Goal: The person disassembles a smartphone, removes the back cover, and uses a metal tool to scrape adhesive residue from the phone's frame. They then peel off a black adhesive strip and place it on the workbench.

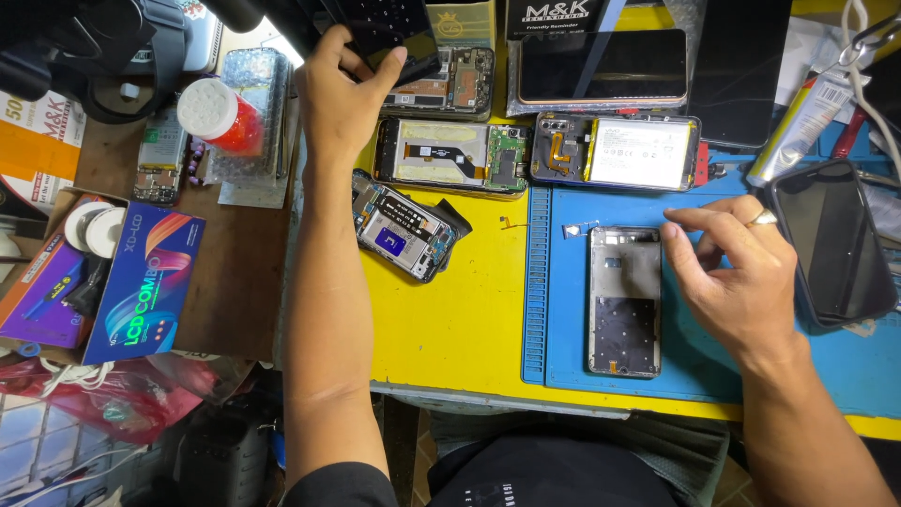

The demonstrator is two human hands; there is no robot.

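Bare phone frame (625, 300) laid flat on blue mat (845, 361), yellow surface (460, 319) beneath. Right hand (741, 272) rested at frame's upper right corner, fingers loosely curled, nothing held. Left hand (343, 89) closed on dark phone panel (389, 33) at far edge. Opened phones (450, 155) ranged between.

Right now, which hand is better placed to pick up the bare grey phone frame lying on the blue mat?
The right hand: its fingers hover beside the grey phone frame on the blue mat. The left hand is far off, gripping a black screen panel.
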